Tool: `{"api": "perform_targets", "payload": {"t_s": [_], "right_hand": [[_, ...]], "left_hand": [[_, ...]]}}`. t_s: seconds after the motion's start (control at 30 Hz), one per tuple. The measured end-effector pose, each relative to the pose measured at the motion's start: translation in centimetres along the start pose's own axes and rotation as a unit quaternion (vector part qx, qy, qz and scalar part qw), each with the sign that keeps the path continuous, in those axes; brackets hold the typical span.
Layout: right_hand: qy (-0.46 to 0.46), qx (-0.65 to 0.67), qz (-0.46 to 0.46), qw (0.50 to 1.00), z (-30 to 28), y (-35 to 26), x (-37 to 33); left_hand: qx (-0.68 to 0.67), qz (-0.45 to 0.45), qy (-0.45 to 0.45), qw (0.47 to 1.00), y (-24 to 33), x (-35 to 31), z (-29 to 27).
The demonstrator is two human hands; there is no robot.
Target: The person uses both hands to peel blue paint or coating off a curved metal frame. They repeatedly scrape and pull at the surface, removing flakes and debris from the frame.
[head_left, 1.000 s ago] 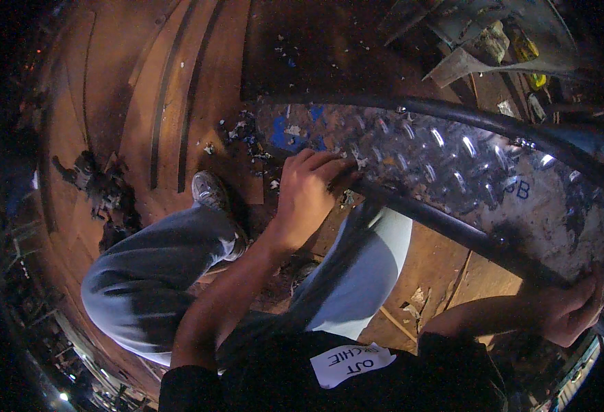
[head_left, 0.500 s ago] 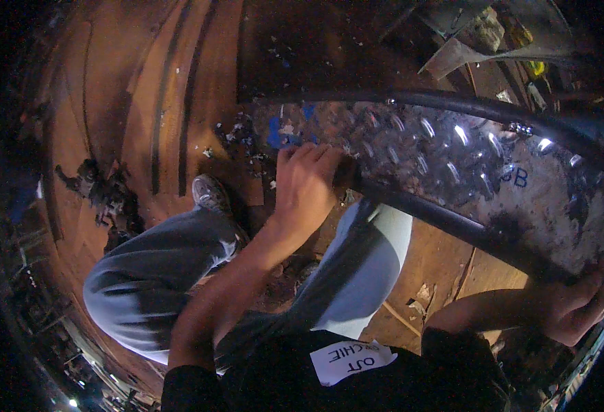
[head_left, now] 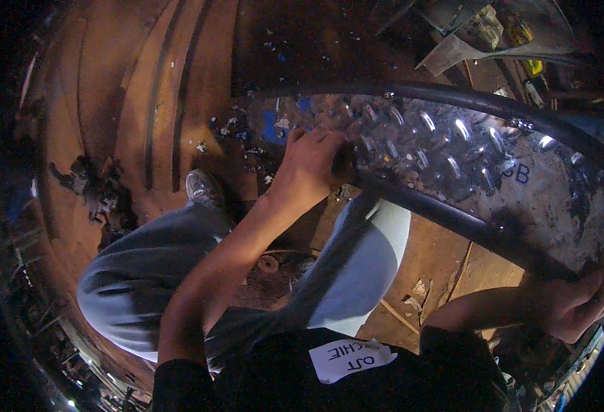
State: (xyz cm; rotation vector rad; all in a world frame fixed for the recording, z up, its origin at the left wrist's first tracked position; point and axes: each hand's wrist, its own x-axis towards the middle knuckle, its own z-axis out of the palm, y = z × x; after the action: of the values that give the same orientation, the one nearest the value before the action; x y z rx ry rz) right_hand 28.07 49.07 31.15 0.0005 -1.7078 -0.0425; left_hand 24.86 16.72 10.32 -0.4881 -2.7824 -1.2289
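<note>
Nearest, at the lower right of the frame, right hand (head_left: pixel 573 305) clamped around the near end of a dark metal tube (head_left: pixel 446 216), steadying it. Further up, at frame centre, left hand (head_left: pixel 312 165) curled, fingers together, pressing on the left edge of a shiny tread-patterned metal plate (head_left: pixel 439 147); cannot tell whether anything small sits inside that grip. Plate lying between the near tube and a second curved tube (head_left: pixel 453 99) beyond, directly right of the left hand and touching it. Judging by the bits of debris (head_left: pixel 243 130) scattered on the wooden floor (head_left: pixel 109 103) beside the plate's left end, work probably mid-way: plate in place, edge being handled, nothing visibly finished.
</note>
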Motion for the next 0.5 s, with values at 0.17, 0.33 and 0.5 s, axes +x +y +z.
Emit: {"api": "perform_targets", "payload": {"t_s": [0.17, 0.33, 0.5], "right_hand": [[-0.017, 0.021, -0.034, 0.999, 0.2, -0.3, 0.2], [-0.01, 0.004, -0.012, 1.0, 0.4, -1.3, 0.2], [-0.011, -0.012, -0.021, 1.0, 0.6, -1.8, 0.4]], "left_hand": [[-0.106, -0.063, 0.046, 0.991, -0.3, -0.6, 0.6], [-0.215, -0.178, 0.076, 0.957, 0.4, -1.8, 0.2], [-0.112, -0.123, 0.121, 0.979, 2.0, -1.7, 0.4]]}}
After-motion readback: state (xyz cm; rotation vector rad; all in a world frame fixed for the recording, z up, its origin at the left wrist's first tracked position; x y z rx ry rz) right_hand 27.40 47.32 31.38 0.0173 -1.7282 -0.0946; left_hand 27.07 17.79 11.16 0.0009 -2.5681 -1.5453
